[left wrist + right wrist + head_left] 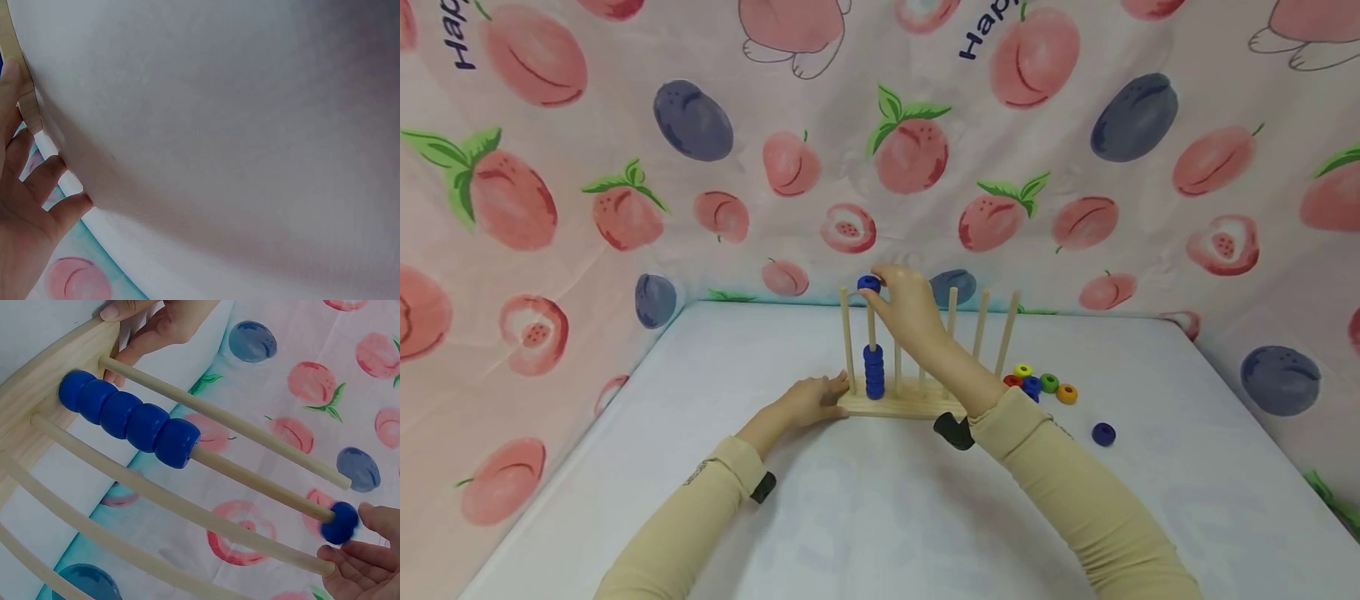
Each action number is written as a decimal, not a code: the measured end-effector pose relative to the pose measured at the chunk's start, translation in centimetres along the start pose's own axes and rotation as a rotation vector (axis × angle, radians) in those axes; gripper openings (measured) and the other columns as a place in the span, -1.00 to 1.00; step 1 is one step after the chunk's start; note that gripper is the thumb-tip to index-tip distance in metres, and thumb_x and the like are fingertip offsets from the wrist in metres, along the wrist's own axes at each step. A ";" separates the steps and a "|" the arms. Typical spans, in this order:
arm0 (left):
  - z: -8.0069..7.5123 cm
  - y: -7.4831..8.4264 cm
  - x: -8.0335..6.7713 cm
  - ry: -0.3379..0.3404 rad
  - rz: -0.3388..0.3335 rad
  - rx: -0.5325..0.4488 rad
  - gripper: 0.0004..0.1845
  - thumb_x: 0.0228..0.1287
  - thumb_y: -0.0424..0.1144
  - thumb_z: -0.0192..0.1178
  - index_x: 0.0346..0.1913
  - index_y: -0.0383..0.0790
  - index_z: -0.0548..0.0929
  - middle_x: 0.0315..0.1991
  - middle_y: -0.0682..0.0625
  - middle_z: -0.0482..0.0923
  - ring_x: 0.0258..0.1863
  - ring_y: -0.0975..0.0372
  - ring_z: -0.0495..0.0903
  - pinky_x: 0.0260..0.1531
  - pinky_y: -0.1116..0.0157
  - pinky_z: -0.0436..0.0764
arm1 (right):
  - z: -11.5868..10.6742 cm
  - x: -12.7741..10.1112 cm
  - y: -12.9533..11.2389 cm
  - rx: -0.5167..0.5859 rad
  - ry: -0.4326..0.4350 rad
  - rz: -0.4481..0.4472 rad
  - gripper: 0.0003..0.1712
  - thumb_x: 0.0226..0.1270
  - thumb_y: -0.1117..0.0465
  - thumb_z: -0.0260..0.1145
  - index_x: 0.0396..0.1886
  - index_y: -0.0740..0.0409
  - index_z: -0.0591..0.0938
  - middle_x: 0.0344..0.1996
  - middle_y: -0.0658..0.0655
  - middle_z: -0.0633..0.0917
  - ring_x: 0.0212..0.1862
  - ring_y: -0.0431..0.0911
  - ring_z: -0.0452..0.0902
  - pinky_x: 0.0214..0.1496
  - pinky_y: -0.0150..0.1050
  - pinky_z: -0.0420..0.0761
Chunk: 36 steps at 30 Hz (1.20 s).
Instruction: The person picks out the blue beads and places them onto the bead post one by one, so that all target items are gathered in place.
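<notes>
Pinching blue bead (868, 283) atop peg: right hand (910, 308); left hand (808, 400) flat, steadying wooden base (902, 406).

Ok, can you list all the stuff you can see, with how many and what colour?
rack: one, pale wood, middle of the table, with seven upright pegs.
stack: five blue beads, on the second peg from the left.
top bead: one, blue, at the tip of that same peg.
loose beads: five, yellow, red, blue, green and orange, in a cluster right of the rack.
lone bead: one, blue, alone on the table further right.
table: one, white.
cloth: one, pink with peaches and plums, hung behind and at the sides.
left hand: rests against the rack's left end.
right hand: its fingers pinch the top bead.
</notes>
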State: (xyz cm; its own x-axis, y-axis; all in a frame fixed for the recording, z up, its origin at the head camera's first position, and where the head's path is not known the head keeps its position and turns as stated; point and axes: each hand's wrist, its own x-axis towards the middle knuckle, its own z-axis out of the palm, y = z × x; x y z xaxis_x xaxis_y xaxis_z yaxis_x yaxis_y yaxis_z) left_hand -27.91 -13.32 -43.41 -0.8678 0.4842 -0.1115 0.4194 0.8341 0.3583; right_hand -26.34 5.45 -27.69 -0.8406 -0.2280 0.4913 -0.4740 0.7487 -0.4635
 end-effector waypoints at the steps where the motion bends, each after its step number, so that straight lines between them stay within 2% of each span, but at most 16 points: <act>1: 0.0 0.0 0.0 0.002 -0.001 -0.001 -0.38 0.11 0.03 0.13 0.23 -0.07 0.30 0.27 -0.16 0.19 0.20 -0.15 0.24 0.20 -0.03 0.20 | 0.0 0.0 0.0 -0.004 -0.003 0.002 -0.56 0.18 0.09 0.20 -0.01 0.26 0.52 -0.13 0.20 0.63 -0.09 -0.03 0.56 -0.07 -0.23 0.57; 7: -0.1 0.0 -0.1 -0.002 0.003 -0.015 -0.38 0.10 0.04 0.13 0.23 -0.07 0.31 0.25 -0.20 0.21 0.20 -0.15 0.24 0.21 -0.04 0.20 | -0.1 -0.1 0.1 -0.015 0.008 -0.005 -0.55 0.17 0.09 0.22 0.01 0.24 0.52 -0.16 0.19 0.64 -0.12 -0.04 0.57 -0.13 -0.23 0.58; 15: -0.1 0.3 -0.1 -0.007 0.035 0.017 -0.39 0.11 0.03 0.13 0.22 -0.11 0.33 0.29 -0.04 0.18 0.21 -0.11 0.24 0.18 -0.03 0.24 | -0.3 -0.4 0.4 0.024 -0.004 -0.009 -0.56 0.15 0.10 0.24 0.00 0.23 0.53 -0.14 0.18 0.64 -0.09 -0.03 0.57 -0.10 -0.20 0.58; 23: -0.5 -0.1 0.2 -0.005 0.068 0.053 -0.39 0.12 0.01 0.13 0.22 -0.17 0.32 0.28 -0.09 0.18 0.17 -0.10 0.30 0.14 0.02 0.31 | -0.3 -0.7 1.6 0.084 0.047 -0.188 -0.61 0.16 0.15 0.23 -0.03 0.24 0.54 -0.14 0.17 0.64 -0.07 -0.06 0.55 -0.01 -0.22 0.54; 29: -0.9 0.1 0.5 -0.022 0.018 -0.004 -0.38 0.08 0.00 0.17 0.21 -0.14 0.33 0.29 -0.06 0.15 0.21 -0.06 0.25 0.19 0.04 0.27 | -1.1 -1.1 2.5 0.127 0.082 -0.324 -0.64 0.13 0.22 0.25 -0.05 0.22 0.56 -0.14 0.16 0.65 -0.10 -0.07 0.56 -0.07 -0.23 0.56; 34: -0.7 0.2 0.5 -0.037 0.013 -0.012 -0.38 0.09 -0.01 0.17 0.21 -0.15 0.33 0.29 -0.08 0.14 0.21 -0.07 0.24 0.19 0.03 0.27 | -1.7 -2.0 3.3 0.116 0.055 -0.349 -0.64 0.15 0.21 0.24 -0.03 0.20 0.55 -0.11 0.14 0.64 -0.09 -0.08 0.57 -0.06 -0.24 0.57; 36: -0.6 0.3 0.5 -0.039 0.004 -0.018 -0.38 0.08 -0.01 0.18 0.21 -0.14 0.33 0.29 -0.07 0.14 0.21 -0.07 0.25 0.18 0.02 0.27 | -2.0 -2.5 3.6 0.121 0.043 -0.335 -0.63 0.16 0.21 0.23 -0.01 0.20 0.54 -0.10 0.14 0.64 -0.06 -0.07 0.56 0.01 -0.14 0.53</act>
State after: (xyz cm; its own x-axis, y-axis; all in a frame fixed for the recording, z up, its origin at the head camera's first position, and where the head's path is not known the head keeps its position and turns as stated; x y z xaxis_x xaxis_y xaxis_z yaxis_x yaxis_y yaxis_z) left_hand -28.36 -13.04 -42.80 -0.8551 0.4974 -0.1461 0.4173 0.8276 0.3753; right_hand -25.46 9.93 -29.12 -0.6228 -0.4196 0.6604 -0.7511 0.5569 -0.3545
